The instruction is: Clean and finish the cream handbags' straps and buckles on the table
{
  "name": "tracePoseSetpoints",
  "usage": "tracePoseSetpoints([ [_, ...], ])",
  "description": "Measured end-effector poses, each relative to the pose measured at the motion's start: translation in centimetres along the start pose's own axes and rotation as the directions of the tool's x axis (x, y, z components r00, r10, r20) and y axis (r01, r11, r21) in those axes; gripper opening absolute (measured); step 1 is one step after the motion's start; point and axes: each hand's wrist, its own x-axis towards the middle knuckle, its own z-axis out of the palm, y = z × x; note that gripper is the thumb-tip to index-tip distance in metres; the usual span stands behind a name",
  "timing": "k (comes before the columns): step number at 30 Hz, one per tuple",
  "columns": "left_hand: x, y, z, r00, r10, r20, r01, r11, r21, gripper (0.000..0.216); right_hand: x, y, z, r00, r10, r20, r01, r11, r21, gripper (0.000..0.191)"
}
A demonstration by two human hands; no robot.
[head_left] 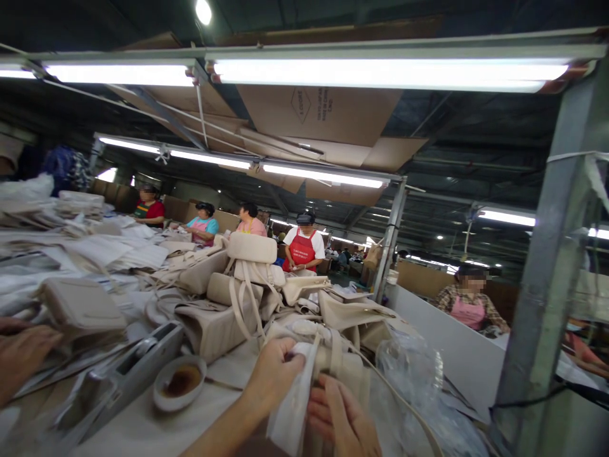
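My left hand (275, 376) is closed, pinching a white cloth (291, 412) against a beige bag (339, 363) at the bottom centre. My right hand (340, 417) is just below and to the right, its fingers curled around the lower part of the same bag beside the cloth. A beige strap (404, 400) runs from the bag down to the right. The bag rests at the near end of a long table (143, 425) heaped with more beige bags.
A small white bowl (179, 383) with brown liquid and a grey metal tool (128, 368) lie left of my hands. Clear plastic wrap (409, 368) lies right. Another person's hand (21, 358) reaches in at far left. Several workers stand along the table; a steel post (547, 304) rises at right.
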Motion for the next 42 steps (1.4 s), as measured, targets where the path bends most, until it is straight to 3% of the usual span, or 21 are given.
tracePoseSetpoints([
  [3, 0.2, -0.2, 0.0, 1.000, 0.014, -0.005, -0.014, 1.000, 0.020, 0.023, 1.7, -4.2, 0.8, 0.989, -0.148, -0.005, 0.143, 0.959, -0.246, 0.033],
  [6, 0.1, -0.4, 0.2, 1.000, 0.016, 0.012, -0.016, 1.000, -0.022, 0.021, 2.7, -5.7, 1.8, 0.966, -0.259, -0.010, 0.232, 0.883, -0.407, 0.023],
  [10, -1.1, -0.5, 0.2, 0.996, -0.007, 0.093, 0.028, 0.974, -0.227, 0.023, 3.2, -4.8, 1.9, 0.962, -0.272, -0.001, 0.248, 0.877, -0.411, 0.023],
  [14, -2.5, -0.6, -0.4, 0.936, -0.166, 0.310, 0.296, 0.849, -0.439, 0.039, 3.3, -4.2, 1.5, 0.976, -0.213, 0.053, 0.218, 0.918, -0.331, 0.026],
  [17, -2.5, -1.0, -0.7, 0.933, -0.213, 0.289, 0.330, 0.826, -0.456, 0.040, 3.2, -4.4, 1.4, 0.980, -0.176, 0.088, 0.192, 0.951, -0.241, 0.028],
  [19, -2.3, -1.2, -0.7, 0.971, -0.171, 0.169, 0.221, 0.911, -0.347, 0.031, 3.2, -4.5, 1.5, 0.982, -0.163, 0.093, 0.179, 0.962, -0.204, 0.029],
  [22, -2.3, -1.1, -0.2, 0.998, -0.011, -0.060, 0.015, 0.997, 0.075, 0.019, 3.2, -4.4, 1.5, 0.983, -0.164, 0.081, 0.178, 0.957, -0.230, 0.025],
  [24, -2.8, -0.8, 0.1, 0.988, 0.112, -0.107, -0.065, 0.928, 0.367, 0.017, 3.3, -4.2, 1.5, 0.982, -0.179, 0.053, 0.187, 0.934, -0.305, 0.020],
  [27, -3.8, -0.5, 0.4, 0.963, 0.270, -0.011, -0.213, 0.786, 0.580, 0.017, 3.3, -3.9, 1.4, 0.974, -0.225, 0.010, 0.210, 0.888, -0.408, 0.015],
  [31, -4.4, -0.8, 0.3, 0.891, 0.436, 0.128, -0.403, 0.629, 0.664, 0.030, 3.3, -3.8, 1.3, 0.975, -0.220, 0.016, 0.208, 0.896, -0.391, 0.016],
  [37, -4.3, -1.0, 0.3, 0.884, 0.427, 0.192, -0.418, 0.537, 0.732, 0.048, 3.0, -4.2, 1.0, 0.986, -0.146, 0.080, 0.163, 0.943, -0.292, 0.041],
  [40, -4.6, -0.5, 0.4, 0.900, 0.402, 0.166, -0.386, 0.562, 0.732, 0.045, 3.0, -4.3, 0.7, 0.979, -0.143, 0.144, 0.180, 0.939, -0.293, 0.043],
  [42, -4.9, -0.1, 0.3, 0.905, 0.398, 0.148, -0.395, 0.663, 0.636, 0.038, 3.0, -4.3, 0.6, 0.971, -0.173, 0.167, 0.219, 0.920, -0.324, 0.036],
])
